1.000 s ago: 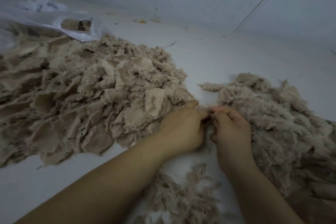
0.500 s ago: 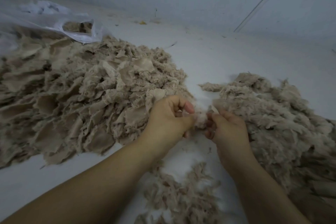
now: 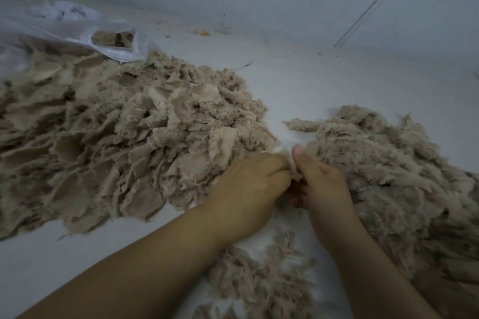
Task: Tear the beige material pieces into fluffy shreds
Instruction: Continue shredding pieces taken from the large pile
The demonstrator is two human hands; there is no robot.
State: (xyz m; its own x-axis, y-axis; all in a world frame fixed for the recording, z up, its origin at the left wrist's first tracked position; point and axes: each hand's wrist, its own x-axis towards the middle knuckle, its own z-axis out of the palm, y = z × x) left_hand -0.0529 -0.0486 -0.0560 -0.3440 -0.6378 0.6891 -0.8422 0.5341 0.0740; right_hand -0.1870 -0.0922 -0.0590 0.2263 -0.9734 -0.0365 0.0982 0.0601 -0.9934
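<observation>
Heaps of beige material flank both hands on a pale surface (image 3: 324, 80). To the left of the left hand (image 3: 248, 189) spreads a broad pile of flat torn pieces (image 3: 116, 142), its near edge touching the knuckles. To the right of the right hand (image 3: 326, 189) lies a mound of fluffy shreds (image 3: 394, 171), pressed against the back of that hand and running along the forearm. Below the wrists, between the two forearms, sits a smaller clump of shreds (image 3: 261, 280). Beyond the big pile, far up and left of the hands, a clear plastic bag (image 3: 77, 31) lies open with more beige scraps showing in its mouth. A thin pale rod (image 3: 375, 2) leans against the wall well above the right hand, and small bits of debris lie scattered along the base of the wall.

Both hands meet knuckle to knuckle, fingers curled, pinching one small beige piece (image 3: 294, 171) between them; the right thumb points upward. The fingers hide most of that piece, so how far it is torn cannot be told.

Half a second earlier the hands were slightly apart, the left fingers loosely hooked with a pale tuft stretched in the gap; now the gap is closed and the left fingers are tucked down tight. The right thumb, folded in before, now sticks up. The piles, bag and rod lie as they did.
</observation>
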